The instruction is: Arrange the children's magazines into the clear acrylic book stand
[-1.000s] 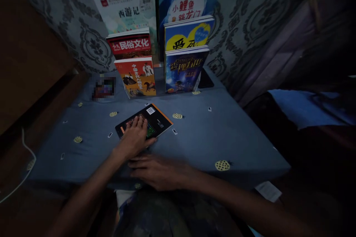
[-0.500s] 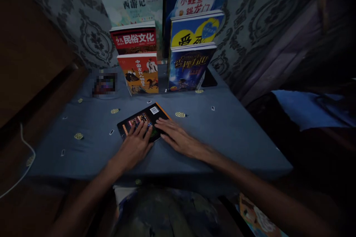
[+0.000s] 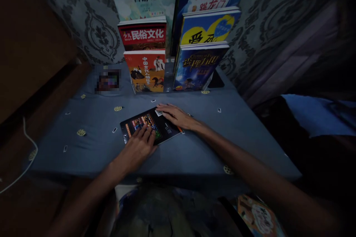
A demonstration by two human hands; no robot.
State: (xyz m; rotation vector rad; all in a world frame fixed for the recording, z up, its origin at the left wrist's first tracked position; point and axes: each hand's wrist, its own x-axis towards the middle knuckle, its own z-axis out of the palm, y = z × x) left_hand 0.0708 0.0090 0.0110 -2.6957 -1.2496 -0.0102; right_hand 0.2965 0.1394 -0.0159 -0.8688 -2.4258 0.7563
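A: Where does the dark book point(image 3: 151, 127) lie?

B: Flat on the blue cloth point(image 3: 211, 137) that covers the table, face down as far as I can tell, with small pictures and a white code patch on its dark cover and an orange strip along its right edge; it sits near the middle, a little toward the person, and well in front of the book stand.

A: And the hands?

B: Both rest on it. The left hand point(image 3: 137, 148) lies palm down with fingers spread across the near left part of the cover; it is flat and open, gripping nothing. The right hand point(image 3: 175, 114) lies palm down over the far right corner, fingers stretched out toward the white patch; open too, pressing rather than clasping.

A: What stands behind?

B: A tiered row of upright books against the patterned curtain point(image 3: 91, 33); in front an orange book point(image 3: 146, 70) on the left and a dark blue book point(image 3: 196, 66) on the right; behind them a red-banded book point(image 3: 143, 37) and a blue and yellow book point(image 3: 208, 29); taller ones rise at the very back.

A: Anything else?

B: A white cord point(image 3: 25, 159) trails at the left edge; a colourful book point(image 3: 258, 218) shows low on the right, beneath the right forearm; the light is dim.
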